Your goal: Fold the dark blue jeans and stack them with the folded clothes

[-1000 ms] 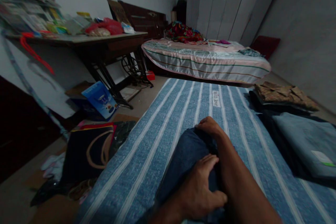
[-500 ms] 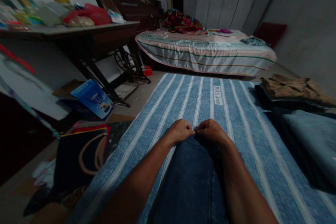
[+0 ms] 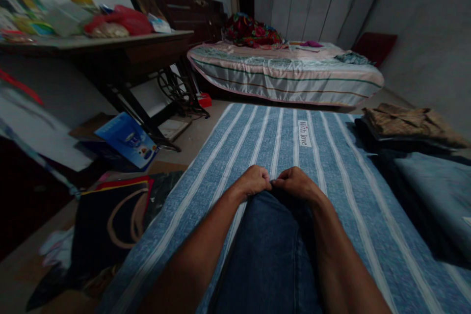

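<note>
A pair of dark blue jeans (image 3: 268, 250) lies lengthwise in front of me on a blue and white striped cloth (image 3: 206, 176). At the far end of the jeans, my left hand (image 3: 254, 180) pinches the top edge with its fingers curled in. Right beside it, my right hand (image 3: 294, 182) pinches the same edge, the two hands almost touching. The fine detail of what lies between the fingertips is hidden. The near end of the jeans runs out of view at the bottom, between my forearms.
Folded clothes stand on the right: a brown patterned garment (image 3: 412, 122) on top of one pile, a light blue one (image 3: 437, 181) on another. Left are a sewing-machine table (image 3: 147, 41), a blue box (image 3: 127, 140) and a dark bag (image 3: 95, 225). A bed (image 3: 287, 76) stands beyond.
My hands stay at the top edge of the jeans, with the fingers shifted slightly. The whole view has moved a little, so the surroundings appear slightly further left.
</note>
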